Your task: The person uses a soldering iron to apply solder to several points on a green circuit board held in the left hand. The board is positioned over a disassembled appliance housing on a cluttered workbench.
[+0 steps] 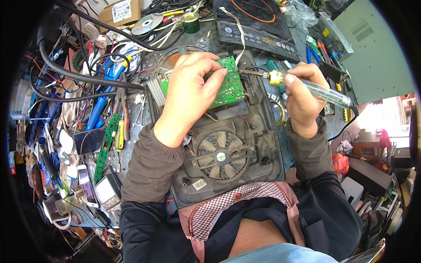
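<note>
My left hand (194,88) grips a green circuit board (233,86), solder side up, with thumb and fingers at its upper part. A finned metal heatsink (156,92) shows at the board's left. In my right hand (306,95) is a soldering iron (324,93) with a clear handle and yellow collar; its tip points left at the board's upper right edge. Whether the tip touches the board I cannot tell. A white ribbon cable (241,36) runs up from near that edge. Beneath lies the open dark housing of an induction cooker (266,144), with a dusty fan (222,156) and a partly hidden copper coil (174,60).
Above lies a black cooktop panel (260,39) beside a green tin (190,23). Pliers (124,108), a screwdriver (119,135), a narrow green board (107,148) and phones crowd the left. A green screwdriver handle (274,70) lies under the iron; more tools sit upper right.
</note>
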`<state>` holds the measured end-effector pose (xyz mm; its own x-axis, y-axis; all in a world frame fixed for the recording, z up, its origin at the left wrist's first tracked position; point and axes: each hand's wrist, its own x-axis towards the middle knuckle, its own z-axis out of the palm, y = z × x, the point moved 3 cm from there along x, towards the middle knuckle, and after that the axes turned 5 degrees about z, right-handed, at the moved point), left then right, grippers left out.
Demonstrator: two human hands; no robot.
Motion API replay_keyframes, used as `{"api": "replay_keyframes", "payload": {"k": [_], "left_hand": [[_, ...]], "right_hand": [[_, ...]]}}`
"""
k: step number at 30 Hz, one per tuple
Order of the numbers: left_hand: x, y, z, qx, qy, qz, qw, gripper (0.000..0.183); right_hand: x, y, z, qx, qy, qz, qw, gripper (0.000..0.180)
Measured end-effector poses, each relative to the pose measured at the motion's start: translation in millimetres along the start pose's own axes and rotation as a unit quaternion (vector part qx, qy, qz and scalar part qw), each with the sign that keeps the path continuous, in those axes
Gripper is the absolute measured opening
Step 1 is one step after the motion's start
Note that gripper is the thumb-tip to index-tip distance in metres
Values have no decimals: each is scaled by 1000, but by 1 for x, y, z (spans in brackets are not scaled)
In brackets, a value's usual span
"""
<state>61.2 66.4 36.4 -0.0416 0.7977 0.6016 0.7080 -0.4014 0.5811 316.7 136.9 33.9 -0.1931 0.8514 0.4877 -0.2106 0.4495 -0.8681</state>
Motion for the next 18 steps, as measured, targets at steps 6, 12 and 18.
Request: {"api": "replay_keyframes", "payload": {"k": [6, 12, 18], "left_hand": [[0, 2, 0, 1, -3, 1, 1000, 12], [0, 1, 0, 6, -4, 6, 1000, 12], [0, 2, 0, 5, -5, 6, 1000, 13]], "right_hand": [[-1, 1, 0, -17, -4, 9, 1000, 12], [0, 1, 1, -29, -5, 10, 1000, 12], [-1, 1, 2, -19, -2, 16, 1000, 12]]}}
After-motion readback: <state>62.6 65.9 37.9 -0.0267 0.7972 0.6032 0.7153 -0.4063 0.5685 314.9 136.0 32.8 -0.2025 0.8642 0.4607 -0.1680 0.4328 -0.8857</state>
